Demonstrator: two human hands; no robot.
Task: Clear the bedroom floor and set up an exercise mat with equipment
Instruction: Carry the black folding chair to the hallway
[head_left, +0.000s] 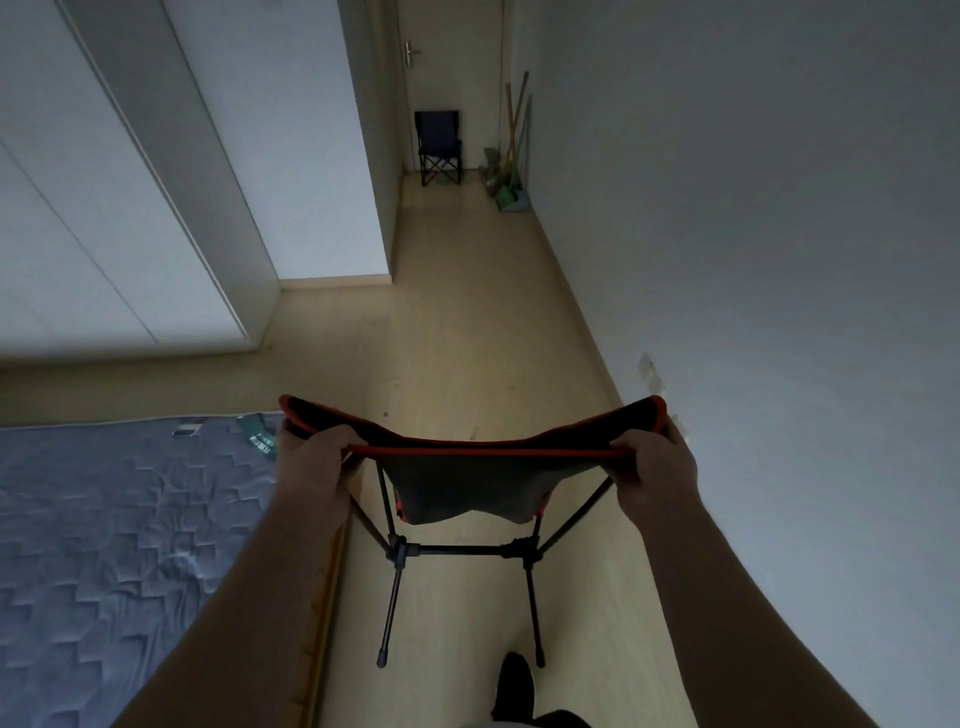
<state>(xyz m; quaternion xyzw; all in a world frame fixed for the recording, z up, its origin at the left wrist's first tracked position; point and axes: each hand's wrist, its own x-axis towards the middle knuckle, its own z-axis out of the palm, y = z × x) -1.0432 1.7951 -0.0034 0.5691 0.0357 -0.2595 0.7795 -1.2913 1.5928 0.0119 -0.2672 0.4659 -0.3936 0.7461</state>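
**Both hands gripping a folding chair by its top edge**

At the left a grey quilted mattress (104, 519) is lying low, with white wardrobe doors (130, 182) standing behind it; the left hand (311, 462) is curling its fingers round the left end of the red-trimmed top edge of a folding chair (467, 483), just beside the mattress corner; the chair is hanging between the two hands over the pale floor (467, 338), black legs pointing down, and whether its feet are touching the floor cannot be told; far down the passage a second dark chair (439, 148) is standing before a door (452, 62), brooms (511, 150) leaning in the corner beside it; the right hand (654, 462) is gripping the right end of the same edge, near the white wall (779, 208).
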